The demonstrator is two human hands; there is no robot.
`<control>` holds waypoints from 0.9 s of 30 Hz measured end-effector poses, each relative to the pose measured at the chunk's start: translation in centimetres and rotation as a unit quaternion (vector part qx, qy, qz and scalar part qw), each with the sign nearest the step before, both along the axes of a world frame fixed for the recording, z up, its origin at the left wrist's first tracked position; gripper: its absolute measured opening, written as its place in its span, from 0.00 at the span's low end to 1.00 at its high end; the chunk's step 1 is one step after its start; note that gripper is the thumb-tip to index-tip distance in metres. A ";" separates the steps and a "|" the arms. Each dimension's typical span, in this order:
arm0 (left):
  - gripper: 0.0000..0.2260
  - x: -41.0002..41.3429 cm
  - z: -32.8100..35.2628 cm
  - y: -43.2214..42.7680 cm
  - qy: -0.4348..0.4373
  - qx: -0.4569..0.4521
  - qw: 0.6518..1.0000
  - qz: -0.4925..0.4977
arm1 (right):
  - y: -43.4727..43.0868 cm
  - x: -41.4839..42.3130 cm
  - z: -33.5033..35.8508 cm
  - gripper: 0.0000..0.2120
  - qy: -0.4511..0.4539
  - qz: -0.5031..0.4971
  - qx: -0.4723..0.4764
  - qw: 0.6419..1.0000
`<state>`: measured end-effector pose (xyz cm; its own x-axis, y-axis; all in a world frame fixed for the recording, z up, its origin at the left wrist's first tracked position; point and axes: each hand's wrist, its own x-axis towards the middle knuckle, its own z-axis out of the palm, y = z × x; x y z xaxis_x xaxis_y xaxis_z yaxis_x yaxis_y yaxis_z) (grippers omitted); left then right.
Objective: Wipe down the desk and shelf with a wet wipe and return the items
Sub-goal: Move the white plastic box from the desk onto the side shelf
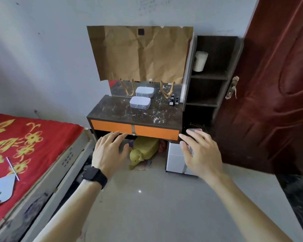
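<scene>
I judge I am at the start, reaching toward the desk [135, 112] with nothing yet wiped; its dark top is speckled with white dust, thickest toward the right front. To do this well I would first lift the white box [140, 102] and the small bottles [172, 100] off the top, so the wipe can run edge to edge; then fetch a wet wipe, which I cannot see anywhere here; then work from the back by the mirror [147, 89] forward, so the grit comes off the front edge rather than into the corners. The shelf [210, 75] stands just right of the desk, holding a pale roll [200, 61] on its upper level; that comes out too.

My left hand [108, 152] is stretched forward, palm down, fingers spread and empty, below the orange drawer [135, 130]; a watch [94, 177] sits on that wrist. My right hand [199, 154] is likewise flat, fingers apart, holding nothing, near the desk's right front corner.
</scene>
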<state>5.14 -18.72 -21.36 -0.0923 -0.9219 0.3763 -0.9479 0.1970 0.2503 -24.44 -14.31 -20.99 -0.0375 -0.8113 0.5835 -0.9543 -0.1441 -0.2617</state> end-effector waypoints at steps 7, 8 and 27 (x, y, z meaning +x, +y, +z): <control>0.23 2.3 -0.3 -12.5 0.002 0.021 0.999 -0.031 | -10.6 3.3 -0.5 0.18 -0.005 -0.036 0.027 0.999; 0.23 2.5 -0.4 -14.1 0.002 0.024 0.999 -0.037 | -12.0 3.6 -0.5 0.18 -0.007 -0.036 0.036 0.999; 0.17 0.6 -8.6 -43.8 -0.027 0.143 0.989 -0.011 | -42.8 2.6 -9.6 0.19 -0.023 0.024 0.186 0.982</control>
<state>5.73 -62.53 -29.93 -0.1261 -0.9875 0.0947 -0.9576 0.1461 0.2484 -21.83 -57.10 -30.64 -0.0125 -0.9697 0.2441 -0.9349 -0.0753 -0.3468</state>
